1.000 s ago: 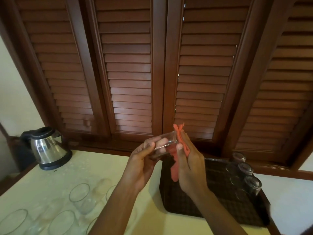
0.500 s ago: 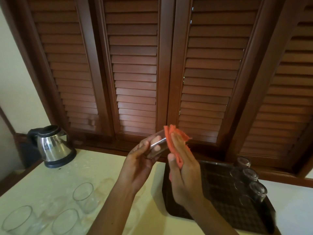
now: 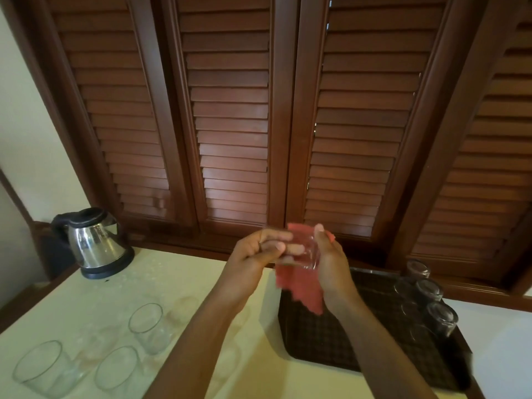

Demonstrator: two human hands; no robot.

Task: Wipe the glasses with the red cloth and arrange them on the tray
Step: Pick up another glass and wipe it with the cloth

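Left hand [image 3: 253, 259] grips a clear glass [image 3: 305, 251], fingers wrapped round its base end, held in the air above the tray's [image 3: 322, 341] left edge. Right hand [image 3: 331, 263] presses the red cloth [image 3: 299, 286] against the glass's far side. Three glasses [image 3: 429, 289] upside down on the tray's right side; more glasses [image 3: 146, 326] on the counter left of the tray.

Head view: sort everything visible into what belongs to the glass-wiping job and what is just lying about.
Belongs to the job:
- clear drinking glass held by left hand
- red cloth in right hand
- dark checked tray
- upturned glasses on the tray
- upright clear glasses on the pale counter

Just lying about:
- steel electric kettle
- brown louvred wooden shutters
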